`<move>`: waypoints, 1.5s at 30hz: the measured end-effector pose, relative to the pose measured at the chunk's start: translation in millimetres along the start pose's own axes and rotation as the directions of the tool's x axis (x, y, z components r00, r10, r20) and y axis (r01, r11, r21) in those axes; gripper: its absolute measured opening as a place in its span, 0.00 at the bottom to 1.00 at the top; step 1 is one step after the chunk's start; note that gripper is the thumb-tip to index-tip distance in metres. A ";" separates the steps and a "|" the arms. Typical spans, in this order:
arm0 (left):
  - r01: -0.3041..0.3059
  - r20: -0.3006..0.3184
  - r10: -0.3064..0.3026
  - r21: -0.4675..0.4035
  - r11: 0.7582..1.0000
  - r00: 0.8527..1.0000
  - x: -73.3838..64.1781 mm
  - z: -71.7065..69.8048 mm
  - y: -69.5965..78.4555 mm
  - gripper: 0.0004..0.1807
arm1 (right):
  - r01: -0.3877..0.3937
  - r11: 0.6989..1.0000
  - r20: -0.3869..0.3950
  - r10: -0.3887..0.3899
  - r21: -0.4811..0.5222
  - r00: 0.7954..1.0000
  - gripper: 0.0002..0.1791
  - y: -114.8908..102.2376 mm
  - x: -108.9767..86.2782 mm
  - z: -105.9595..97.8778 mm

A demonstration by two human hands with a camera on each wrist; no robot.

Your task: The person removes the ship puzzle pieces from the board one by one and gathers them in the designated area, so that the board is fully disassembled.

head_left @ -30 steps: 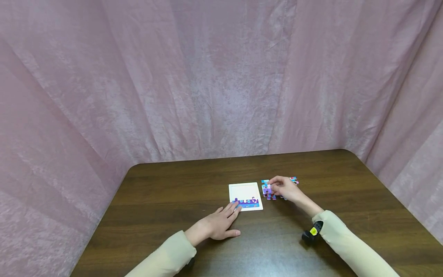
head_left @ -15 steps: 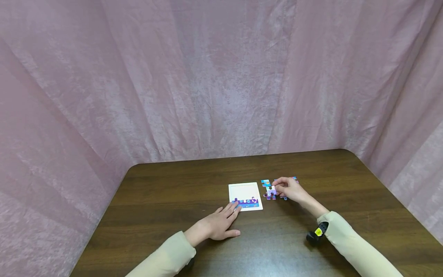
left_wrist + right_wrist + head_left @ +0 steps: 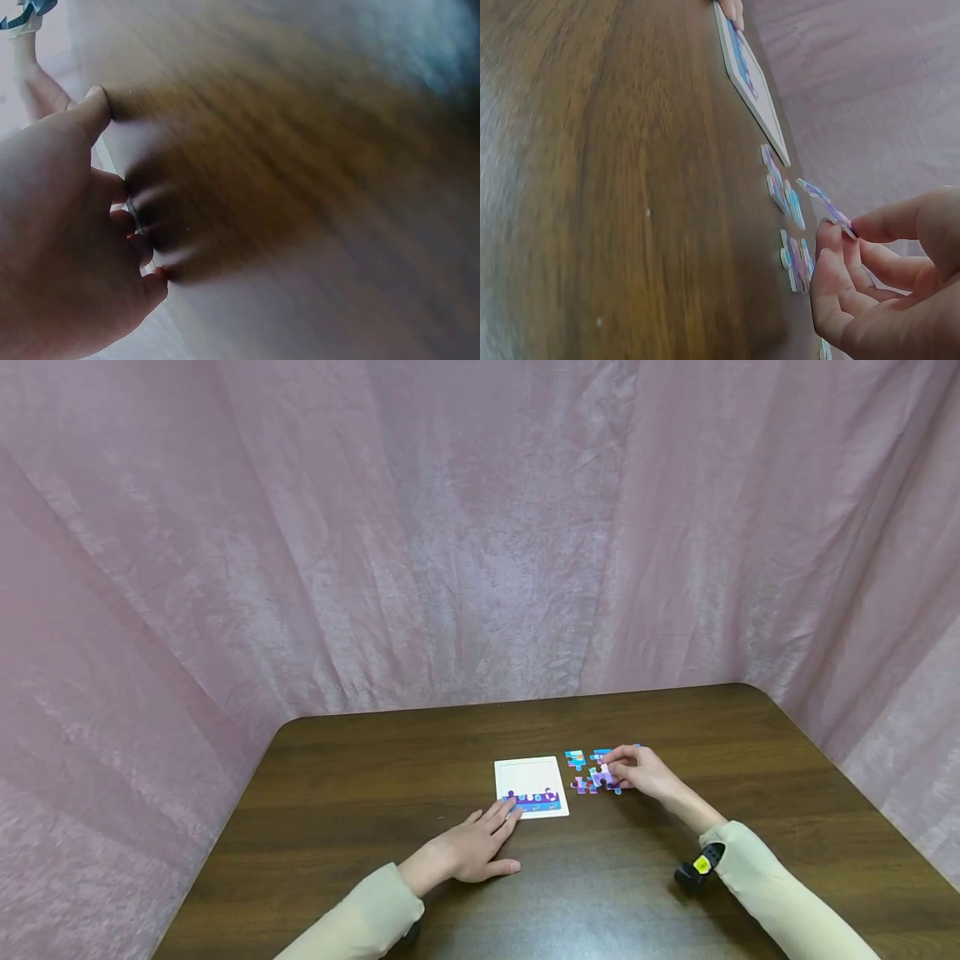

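My left hand [image 3: 472, 847] lies flat on the table, its fingertips resting on the lower left corner of a white puzzle tray [image 3: 528, 774]. A row of joined purple and blue pieces [image 3: 534, 802] fills the tray's near edge; the rest of its bed is bare white. To the right of the tray, my right hand [image 3: 639, 770] pinches a purple and white jigsaw piece [image 3: 827, 205] between thumb and fingers. In the right wrist view this piece is held tilted above the loose ones. The left wrist view shows the left hand [image 3: 67, 225] with its fingertips down on the surface.
Several loose jigsaw pieces lie right of the tray, among them a blue and orange one [image 3: 575, 760] and a purple one [image 3: 583, 785]. Some are partly hidden by the right hand. The brown wooden table [image 3: 375, 777] ends at a pink curtain [image 3: 465, 568].
My right hand has drawn a little to the right, carrying the pinched jigsaw piece away from the tray and over the other loose pieces. The left hand has stayed in place.
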State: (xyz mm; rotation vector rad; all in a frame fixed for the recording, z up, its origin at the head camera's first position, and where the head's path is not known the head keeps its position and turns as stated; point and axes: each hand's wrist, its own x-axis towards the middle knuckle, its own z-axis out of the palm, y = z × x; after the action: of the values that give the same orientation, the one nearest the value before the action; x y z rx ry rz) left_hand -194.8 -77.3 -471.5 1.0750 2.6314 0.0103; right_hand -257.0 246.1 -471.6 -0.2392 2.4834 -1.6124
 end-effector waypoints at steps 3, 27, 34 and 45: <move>-0.004 -0.002 0.004 0.001 1.000 1.000 -0.2 0.0 0.1 0.43 | -0.027 0.999 -0.016 0.027 -0.019 1.000 0.16 0.6 -1.9 -2.1; -0.016 -0.002 0.016 -0.020 1.000 1.000 -0.1 0.6 -1.3 0.43 | -0.058 0.997 -0.036 0.056 -0.049 0.998 0.18 14.7 -14.2 -30.1; -0.012 -0.010 0.012 -0.008 1.000 1.000 -1.3 0.9 0.6 0.43 | -0.081 0.992 -0.096 0.072 -0.101 0.993 0.16 18.5 -16.3 -35.3; -0.016 -0.006 0.016 -0.016 1.000 1.000 -0.3 2.6 -1.3 0.43 | -0.105 0.982 -0.164 0.079 -0.157 0.983 0.14 20.9 -18.5 -39.8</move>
State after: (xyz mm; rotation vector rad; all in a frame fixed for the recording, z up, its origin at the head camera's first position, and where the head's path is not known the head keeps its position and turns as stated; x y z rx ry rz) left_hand -194.8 -78.7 -474.1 1.0928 2.6231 0.0377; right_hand -248.9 294.0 -473.8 -0.0174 2.7060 -1.4423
